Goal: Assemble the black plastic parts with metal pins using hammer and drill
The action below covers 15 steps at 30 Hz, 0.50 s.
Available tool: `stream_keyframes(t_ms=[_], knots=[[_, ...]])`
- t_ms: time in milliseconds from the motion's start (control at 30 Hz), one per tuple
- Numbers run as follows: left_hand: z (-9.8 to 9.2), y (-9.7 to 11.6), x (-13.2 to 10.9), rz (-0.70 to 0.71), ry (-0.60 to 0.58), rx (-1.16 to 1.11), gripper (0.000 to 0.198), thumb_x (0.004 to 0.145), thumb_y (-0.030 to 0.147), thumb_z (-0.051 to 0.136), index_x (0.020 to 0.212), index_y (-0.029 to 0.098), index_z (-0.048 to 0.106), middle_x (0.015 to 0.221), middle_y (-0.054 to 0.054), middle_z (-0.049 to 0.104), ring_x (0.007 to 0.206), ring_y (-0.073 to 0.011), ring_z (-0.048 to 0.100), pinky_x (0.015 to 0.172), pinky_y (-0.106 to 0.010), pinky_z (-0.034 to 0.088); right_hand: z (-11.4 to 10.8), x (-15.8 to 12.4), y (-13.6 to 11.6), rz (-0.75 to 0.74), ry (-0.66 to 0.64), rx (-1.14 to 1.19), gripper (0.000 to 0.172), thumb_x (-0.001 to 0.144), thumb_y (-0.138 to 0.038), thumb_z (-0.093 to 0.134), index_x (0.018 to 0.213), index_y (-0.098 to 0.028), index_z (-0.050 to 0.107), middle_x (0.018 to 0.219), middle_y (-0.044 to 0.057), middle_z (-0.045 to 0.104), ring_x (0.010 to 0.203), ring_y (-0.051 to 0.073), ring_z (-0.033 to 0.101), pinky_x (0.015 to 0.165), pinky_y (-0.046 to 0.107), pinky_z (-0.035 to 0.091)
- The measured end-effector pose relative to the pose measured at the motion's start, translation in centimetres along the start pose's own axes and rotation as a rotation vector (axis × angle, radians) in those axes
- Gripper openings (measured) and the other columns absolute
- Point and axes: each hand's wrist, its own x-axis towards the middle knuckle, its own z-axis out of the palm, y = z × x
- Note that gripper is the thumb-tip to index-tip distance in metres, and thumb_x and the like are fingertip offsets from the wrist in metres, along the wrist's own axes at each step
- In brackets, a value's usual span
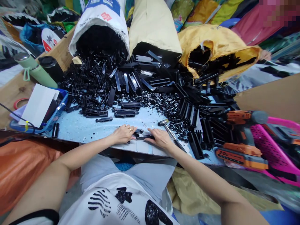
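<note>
My left hand (124, 134) and my right hand (160, 138) are close together at the table's near edge. Between them lies a slim black plastic piece (143, 136), with the fingers of both hands closed on its two ends. Part of it is hidden under the fingers. A ring shows on a left finger. Right beside my right hand rests a hammer (172, 135) with a metal head and dark handle. Farther in are several slim black assembled pieces (126, 112) and a heap of small metal pins or screws (161, 103).
Three sacks, one white (103, 15), one beige (154, 25) and one yellow (222, 37), spill black parts onto the table. An orange cordless drill (243, 140) stands at right by a pink basket (269, 150). At left are a blue basket (62, 106) and a green bottle (41, 73).
</note>
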Motion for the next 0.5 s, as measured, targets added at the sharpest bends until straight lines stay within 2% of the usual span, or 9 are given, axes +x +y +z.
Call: stream_keyframes(t_ms=[67,133,233,300,333,367,433,467,500], knots=[[-0.5,0.0,0.4,-0.108,-0.003,-0.013,0.045,0.091,0.047,0.042,0.1,0.008,0.061,0.085,-0.014,0.063,0.081,-0.0234,0.059,0.066,-0.032,0.045,-1.0,0.2,0.0,0.03,0.022,-0.053,0.06,0.085,-0.066,0.037,0.071,-0.013,0.062,0.064,0.007,0.057,0.059,0.016,0.052,0.056,0.027,0.034],[-2.0,0.3,0.1,-0.148,0.018,-0.052,0.051,0.092,0.051,0.034,0.078,0.011,0.063,0.073,-0.012,0.061,0.072,-0.0209,0.058,0.06,-0.03,0.044,-3.1,0.2,-0.7,-0.043,0.065,-0.003,0.062,0.087,-0.065,0.032,0.06,-0.015,0.055,0.056,0.005,0.052,0.053,0.014,0.047,0.053,0.026,0.029],[-5.9,1.8,-1.5,0.002,0.124,-0.25,0.06,0.093,0.054,0.021,0.066,0.016,0.059,0.064,-0.009,0.059,0.061,-0.0169,0.056,0.054,-0.028,0.043,-7.5,-0.4,-3.1,-0.253,0.128,0.265,0.06,0.091,-0.06,0.024,0.059,-0.017,0.05,0.052,0.002,0.046,0.049,0.012,0.042,0.051,0.026,0.027],[-8.7,3.8,-3.0,0.154,0.188,-0.505,0.064,0.093,0.055,0.012,0.067,0.019,0.057,0.058,-0.006,0.056,0.056,-0.0148,0.054,0.051,-0.027,0.042,-9.9,-1.0,-5.4,-0.402,0.147,0.523,0.06,0.091,-0.061,0.02,0.059,-0.019,0.048,0.049,0.0,0.041,0.047,0.012,0.04,0.049,0.027,0.027],[-9.8,5.0,-3.6,0.183,0.196,-0.63,0.066,0.093,0.055,0.008,0.067,0.019,0.057,0.056,-0.006,0.055,0.055,-0.0146,0.054,0.052,-0.027,0.043,-10.5,-1.2,-6.8,-0.466,0.149,0.651,0.06,0.091,-0.061,0.018,0.06,-0.02,0.048,0.048,-0.001,0.039,0.046,0.012,0.039,0.049,0.028,0.027],[-10.5,6.3,-4.1,0.196,0.211,-0.736,0.068,0.093,0.054,0.005,0.067,0.02,0.057,0.054,-0.005,0.054,0.053,-0.0141,0.054,0.052,-0.027,0.044,-10.5,-1.3,-8.3,-0.518,0.168,0.776,0.06,0.091,-0.062,0.016,0.061,-0.02,0.047,0.047,-0.001,0.038,0.045,0.012,0.039,0.048,0.028,0.028],[-10.6,8.5,-4.4,0.181,0.268,-0.864,0.076,0.09,0.056,-0.005,0.065,0.021,0.058,0.053,-0.006,0.054,0.052,-0.0136,0.055,0.053,-0.027,0.047,-8.8,-0.9,-11.3,-0.528,0.262,0.961,0.061,0.09,-0.064,0.011,0.061,-0.021,0.045,0.048,0.0,0.038,0.044,0.013,0.041,0.048,0.028,0.032],[-10.0,9.4,-4.4,0.139,0.298,-0.847,0.083,0.087,0.058,-0.011,0.065,0.021,0.059,0.054,-0.007,0.055,0.052,-0.0143,0.056,0.054,-0.029,0.049,-7.3,-0.5,-12.8,-0.461,0.361,1.012,0.062,0.089,-0.065,0.008,0.062,-0.022,0.044,0.049,0.0,0.038,0.044,0.013,0.042,0.049,0.028,0.035],[-9.1,10.0,-4.2,0.084,0.312,-0.783,0.089,0.083,0.059,-0.018,0.066,0.022,0.062,0.056,-0.008,0.057,0.055,-0.0157,0.057,0.057,-0.03,0.05,-5.7,0.1,-14.1,-0.324,0.455,1.002,0.063,0.087,-0.066,0.006,0.063,-0.023,0.044,0.052,0.001,0.039,0.047,0.014,0.044,0.051,0.029,0.039]])
